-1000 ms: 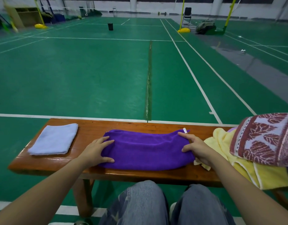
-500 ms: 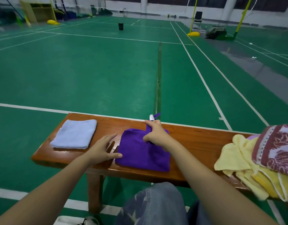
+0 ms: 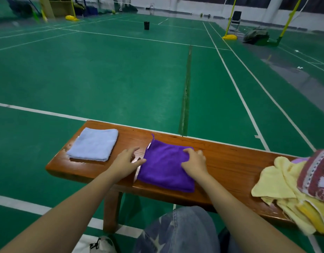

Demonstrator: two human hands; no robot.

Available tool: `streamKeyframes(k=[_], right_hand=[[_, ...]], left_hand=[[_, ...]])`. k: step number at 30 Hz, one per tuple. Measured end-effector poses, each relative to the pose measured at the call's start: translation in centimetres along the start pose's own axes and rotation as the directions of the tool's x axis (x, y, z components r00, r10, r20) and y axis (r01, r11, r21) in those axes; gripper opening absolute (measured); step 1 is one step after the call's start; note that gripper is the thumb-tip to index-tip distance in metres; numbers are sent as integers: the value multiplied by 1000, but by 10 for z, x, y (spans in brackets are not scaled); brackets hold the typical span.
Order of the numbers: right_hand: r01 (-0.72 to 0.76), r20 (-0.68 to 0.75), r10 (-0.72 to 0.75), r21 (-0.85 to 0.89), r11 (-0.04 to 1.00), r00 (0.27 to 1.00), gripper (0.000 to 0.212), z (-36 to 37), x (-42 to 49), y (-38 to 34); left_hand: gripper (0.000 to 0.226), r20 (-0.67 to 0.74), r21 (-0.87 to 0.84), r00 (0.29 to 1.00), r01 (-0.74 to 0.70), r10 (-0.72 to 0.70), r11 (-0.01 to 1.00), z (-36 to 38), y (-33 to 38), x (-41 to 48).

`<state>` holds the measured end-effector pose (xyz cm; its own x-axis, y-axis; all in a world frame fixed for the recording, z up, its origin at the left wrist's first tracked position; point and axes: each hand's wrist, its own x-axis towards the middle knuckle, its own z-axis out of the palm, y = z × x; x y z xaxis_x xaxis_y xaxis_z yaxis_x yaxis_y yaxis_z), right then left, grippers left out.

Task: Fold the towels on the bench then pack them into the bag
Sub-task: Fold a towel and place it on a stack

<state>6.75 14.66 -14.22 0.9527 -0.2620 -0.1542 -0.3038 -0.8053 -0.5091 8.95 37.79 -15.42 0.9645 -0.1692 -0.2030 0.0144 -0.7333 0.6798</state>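
The purple towel (image 3: 165, 168) lies folded square on the tabletop (image 3: 230, 161), near its middle. Your right hand (image 3: 194, 161) rests on the towel's right side, with the fingers curled round the far right corner. Your left hand (image 3: 125, 159) lies flat beside the left edge, fingers straight and thumb touching the cloth. A folded light blue towel (image 3: 94, 144) sits at the left end, apart from the purple one. Unfolded yellow towels (image 3: 274, 181) and a red patterned towel (image 3: 316, 178) — heaped together — occupy the right end. A white bag (image 3: 101, 243) lies on the floor below.
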Motion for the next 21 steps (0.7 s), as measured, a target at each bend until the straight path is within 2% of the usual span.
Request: streamKeyframes(k=[3,6,8,12,15,21], right_hand=[[-73,146,69,22,997,987,64,-7,-5,10],[-103,260,47,207,973,965,70,-11,-7,11],[-118,299,27,289,950,954,65,-11,-7,15],[-177,325,36,417,891,945,59,-11,-12,28],[-111,305,-23,414,904,952,66,-17,-18,29],[56,204,-165,453,890,965,71,-22,-14,-10]], left_hand=[[59,85,-61,996,-36,41,997,12,22,-3],[57,132,-104,987,-76,90,992,22,36,-4],[56,156,-166,985,-52,78,985,28,40,-5],[66,157,-172,987,11,16,985,33,39,-5],[77,163,-160,986,2,25,987,31,36,-7],[76,75,-270,992,-80,104,960,-8,26,-8]])
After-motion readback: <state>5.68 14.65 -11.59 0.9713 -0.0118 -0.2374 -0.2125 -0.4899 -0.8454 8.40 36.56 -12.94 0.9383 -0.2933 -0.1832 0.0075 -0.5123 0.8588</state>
